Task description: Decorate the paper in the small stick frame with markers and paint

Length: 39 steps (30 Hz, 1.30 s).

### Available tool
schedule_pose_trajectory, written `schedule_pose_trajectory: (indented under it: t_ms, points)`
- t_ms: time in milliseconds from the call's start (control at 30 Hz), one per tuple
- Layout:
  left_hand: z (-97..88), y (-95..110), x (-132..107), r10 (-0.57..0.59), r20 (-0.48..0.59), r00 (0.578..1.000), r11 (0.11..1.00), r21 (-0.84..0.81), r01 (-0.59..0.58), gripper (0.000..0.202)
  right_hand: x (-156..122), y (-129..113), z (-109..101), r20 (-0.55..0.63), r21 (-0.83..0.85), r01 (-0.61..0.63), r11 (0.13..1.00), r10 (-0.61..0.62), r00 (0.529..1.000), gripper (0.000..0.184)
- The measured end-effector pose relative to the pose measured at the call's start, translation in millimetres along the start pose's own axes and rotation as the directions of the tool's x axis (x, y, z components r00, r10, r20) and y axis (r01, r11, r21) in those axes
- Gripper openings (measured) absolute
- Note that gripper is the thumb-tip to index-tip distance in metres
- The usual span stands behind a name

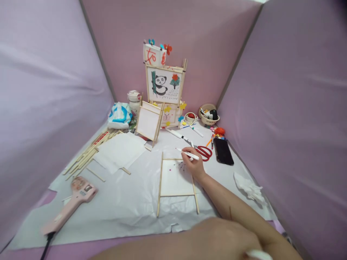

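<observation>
My right hand (193,164) is closed round a white marker (192,155), its thin tip pointing up and to the left. Below that hand lies a small frame of wooden sticks (176,195) with white paper (176,184) in it. Small dark marks and a magenta dot show on the paper's upper part. My left forearm crosses the bottom of the view, and my left hand (238,234) is blurred near the right forearm. Its fingers are hidden; a white thing (258,255) shows at its lower edge, too unclear to name.
Red-handled scissors (205,153), a phone (223,151) and crumpled tissue (249,189) lie to the right. Paper sheets (119,151), wooden sticks (81,159) and a pink corded tool (72,206) are at left. Behind stand a small framed panel (148,122) and a panda picture (164,85).
</observation>
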State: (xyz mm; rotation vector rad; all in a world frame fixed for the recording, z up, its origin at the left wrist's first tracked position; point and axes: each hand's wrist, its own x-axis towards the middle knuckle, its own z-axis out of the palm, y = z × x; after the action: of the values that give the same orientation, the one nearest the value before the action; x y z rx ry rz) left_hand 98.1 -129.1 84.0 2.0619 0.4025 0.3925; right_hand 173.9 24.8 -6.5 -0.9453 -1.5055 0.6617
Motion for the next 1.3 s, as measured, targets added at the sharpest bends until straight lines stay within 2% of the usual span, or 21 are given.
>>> schedule_pose_trajectory:
  t_ms: [67, 100, 133, 200, 300, 400, 433, 500, 567, 667, 833, 933, 1133, 1300]
  points:
    - [-9.1, -8.6, -15.0, -0.078, -0.133, 0.988, 0.995, 0.047, 0.085, 0.017, 2.0, -6.3, -3.9, -0.024, 0.020, 0.005, 1.000, -0.005, 1.000, 0.014]
    - [-13.2, -14.5, -24.5, -0.132, -0.294, 0.947, 0.985, 0.071, 0.159, 0.017, 2.4, -11.0, -6.3, -0.034, 0.033, 0.004, 0.999, -0.003, 0.999, 0.016]
    - [-17.2, -21.6, -34.9, -0.160, -0.388, 0.908, 0.974, 0.085, 0.208, 0.020, 2.1, -16.6, -9.0, -0.044, 0.048, 0.001, 0.999, 0.002, 0.999, 0.017]
    - [-25.5, -39.6, -56.2, -0.179, -0.514, 0.839, 0.958, 0.104, 0.268, 0.022, -1.3, -29.2, -14.5, -0.058, 0.080, -0.013, 0.997, 0.018, 0.998, 0.019]
    - [-39.0, -70.2, -84.4, -0.170, -0.714, 0.679, 0.935, 0.102, 0.341, 0.022, -14.4, -46.7, -21.9, -0.079, 0.134, -0.070, 0.989, 0.081, 0.994, 0.023]
    - [-49.6, -93.8, -104.0, -0.148, -0.839, 0.524, 0.916, 0.084, 0.392, 0.022, -35.1, -56.7, -26.9, -0.144, 0.181, -0.142, 0.973, 0.169, 0.975, 0.025]
    - [-51.7, -99.0, -108.3, -0.143, -0.858, 0.494, 0.912, 0.080, 0.402, 0.021, -42.8, -58.1, -27.7, -0.179, 0.199, -0.156, 0.968, 0.192, 0.965, 0.023]
    - [-53.5, -105.7, -114.2, -0.144, -0.876, 0.461, 0.905, 0.072, 0.419, 0.020, -57.8, -59.3, -27.9, -0.248, 0.241, -0.171, 0.955, 0.231, 0.941, 0.020]
    - [-52.8, -109.3, -116.8, -0.155, -0.878, 0.452, 0.898, 0.065, 0.434, 0.019, -71.0, -59.8, -26.6, -0.275, 0.283, -0.198, 0.939, 0.277, 0.921, 0.020]
    - [-50.4, -112.4, -116.8, -0.176, -0.864, 0.471, 0.888, 0.066, 0.454, 0.018, -84.9, -62.9, -24.5, -0.224, 0.298, -0.236, 0.925, 0.308, 0.925, 0.020]
    - [-47.4, -113.8, -114.9, -0.183, -0.843, 0.506, 0.876, 0.095, 0.474, 0.025, -96.2, -69.8, -26.3, 0.005, 0.290, -0.209, 0.934, 0.217, 0.976, 0.014]
    - [-43.3, -113.9, -114.2, -0.178, -0.835, 0.522, 0.866, 0.120, 0.486, 0.026, -100.4, -69.8, -27.3, 0.088, 0.277, -0.180, 0.944, 0.161, 0.983, 0.017]
    - [-34.0, -117.0, -114.3, -0.164, -0.825, 0.541, 0.842, 0.169, 0.513, 0.022, -104.2, -64.5, -23.0, 0.075, 0.264, -0.175, 0.949, 0.161, 0.984, 0.020]
    - [-34.0, -117.5, -117.1, -0.131, -0.833, 0.538, 0.833, 0.202, 0.515, 0.021, -106.7, -61.8, -19.2, -0.019, 0.227, -0.155, 0.961, 0.163, 0.986, 0.023]
